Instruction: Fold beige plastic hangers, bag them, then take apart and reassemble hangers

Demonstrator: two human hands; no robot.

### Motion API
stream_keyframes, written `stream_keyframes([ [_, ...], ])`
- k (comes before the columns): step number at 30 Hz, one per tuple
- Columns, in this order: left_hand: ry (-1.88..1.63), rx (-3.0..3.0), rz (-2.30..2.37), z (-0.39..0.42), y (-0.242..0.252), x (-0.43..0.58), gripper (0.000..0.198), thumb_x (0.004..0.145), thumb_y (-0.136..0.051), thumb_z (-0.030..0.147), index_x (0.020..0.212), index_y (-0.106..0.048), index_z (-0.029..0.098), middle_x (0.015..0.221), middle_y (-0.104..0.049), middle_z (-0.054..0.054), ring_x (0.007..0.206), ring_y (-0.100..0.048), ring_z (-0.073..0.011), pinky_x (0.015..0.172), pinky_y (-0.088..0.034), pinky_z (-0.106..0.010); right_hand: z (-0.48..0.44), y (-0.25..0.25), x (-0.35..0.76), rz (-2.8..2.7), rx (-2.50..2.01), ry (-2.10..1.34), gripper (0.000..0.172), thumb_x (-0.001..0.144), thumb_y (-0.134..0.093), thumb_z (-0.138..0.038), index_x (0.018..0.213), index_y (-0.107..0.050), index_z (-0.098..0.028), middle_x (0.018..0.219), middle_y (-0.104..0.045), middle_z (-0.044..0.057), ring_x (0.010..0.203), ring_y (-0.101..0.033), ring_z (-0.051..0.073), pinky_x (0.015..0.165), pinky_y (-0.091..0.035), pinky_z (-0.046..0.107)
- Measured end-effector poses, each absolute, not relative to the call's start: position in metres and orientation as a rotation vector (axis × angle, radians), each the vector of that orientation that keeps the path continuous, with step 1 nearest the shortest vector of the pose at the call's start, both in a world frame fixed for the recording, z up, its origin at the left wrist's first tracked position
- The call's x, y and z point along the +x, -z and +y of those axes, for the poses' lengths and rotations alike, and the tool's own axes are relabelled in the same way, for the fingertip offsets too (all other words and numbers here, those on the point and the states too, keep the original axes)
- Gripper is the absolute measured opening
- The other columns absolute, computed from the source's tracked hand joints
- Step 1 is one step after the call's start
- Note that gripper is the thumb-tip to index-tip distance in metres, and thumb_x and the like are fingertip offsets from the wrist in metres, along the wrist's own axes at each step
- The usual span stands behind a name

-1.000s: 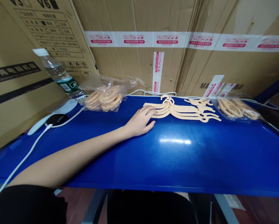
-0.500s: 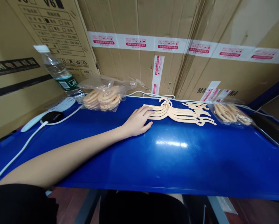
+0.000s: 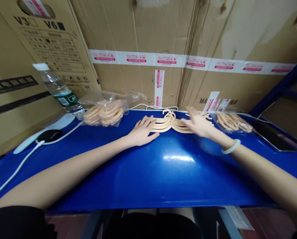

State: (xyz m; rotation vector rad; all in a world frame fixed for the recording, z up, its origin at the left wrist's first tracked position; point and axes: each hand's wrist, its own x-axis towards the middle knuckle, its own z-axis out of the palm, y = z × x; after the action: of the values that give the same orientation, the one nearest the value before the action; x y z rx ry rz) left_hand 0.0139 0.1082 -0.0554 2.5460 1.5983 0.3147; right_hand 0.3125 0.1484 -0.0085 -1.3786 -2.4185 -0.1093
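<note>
Left hand [image 3: 141, 132], grip open flat, holds down the hanger stack [image 3: 166, 121] on the table [image 3: 178, 176]; right hand [image 3: 198, 124], grip spread wide, hovers over its right end.

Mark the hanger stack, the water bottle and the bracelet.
hanger stack [image 3: 168, 122], head view, middle of the stack.
water bottle [image 3: 56, 87], head view, clear body.
bracelet [image 3: 231, 146], head view, beads over the wrist.

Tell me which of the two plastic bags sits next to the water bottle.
The left bag, fuller and bunched up, lies right beside the water bottle. The other bag lies at the far right, beyond the right hand.
</note>
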Motion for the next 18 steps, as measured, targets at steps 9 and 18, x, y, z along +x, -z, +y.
stream_keyframes([
  [9,-0.331,2.504,1.669,0.121,0.059,0.03,0.072,0.099,-0.035,0.06,0.157,-0.031,0.018,0.166,-0.025,-0.017,0.153,-0.02,-0.0396,0.12,-0.021,-0.064,0.153,0.049,0.313,-2.619,-1.536,0.039,0.101,0.094,-0.014,-0.079,0.156,-0.035,-0.002,0.16,-0.033,0.022,0.152,-0.023,0.035,0.124,-0.022,0.051],
  [18,-1.105,2.59,1.077,0.049,0.008,0.029,0.048,0.097,-0.05,0.035,0.143,-0.048,0.023,0.141,-0.057,-0.012,0.134,-0.052,-0.0291,0.115,-0.044,-0.05,0.164,0.03,0.334,-2.414,-1.479,0.308,0.07,0.104,-0.02,-0.058,0.148,-0.047,-0.011,0.155,-0.045,0.017,0.147,-0.034,0.031,0.119,-0.026,0.048],
])
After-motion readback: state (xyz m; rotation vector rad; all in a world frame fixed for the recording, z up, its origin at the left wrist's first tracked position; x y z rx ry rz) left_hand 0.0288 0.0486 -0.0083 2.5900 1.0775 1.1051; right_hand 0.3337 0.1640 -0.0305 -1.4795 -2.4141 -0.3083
